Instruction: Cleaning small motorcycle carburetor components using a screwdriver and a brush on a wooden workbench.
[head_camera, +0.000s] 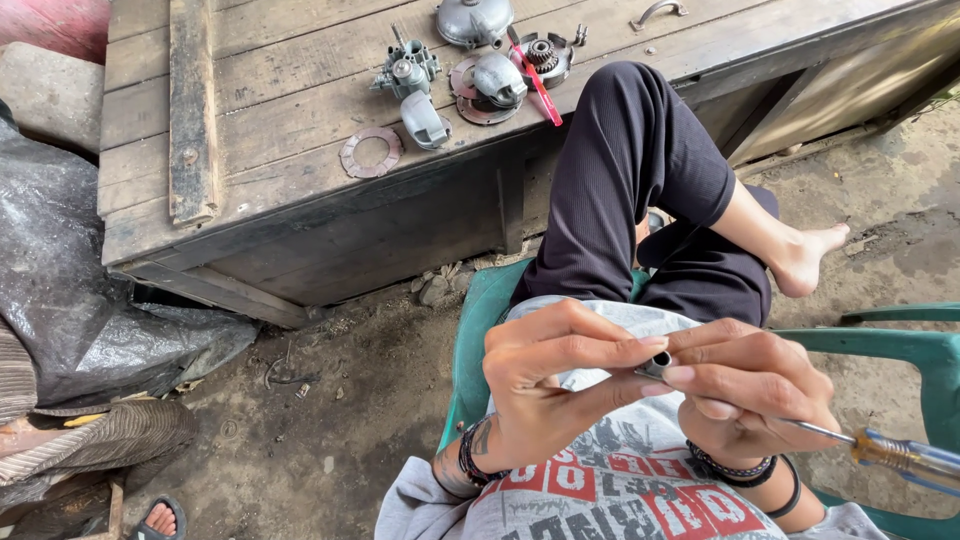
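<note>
A dark wooden table (250, 90) stands far, carrying grey metal engine parts (470, 65) and a flat ring gasket (370, 152). Near, the left hand (545, 375) pinches a small metal tube (658, 364) in a narrow grip. The right hand (755, 390) touches the tube too, its grip closed around a screwdriver (890, 452).

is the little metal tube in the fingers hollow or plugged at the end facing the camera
Hollow, as far as shows: the small grey metal tube, pinched between left hand and right hand, shows a dark open hole at that end. Its depth cannot be told.
</note>
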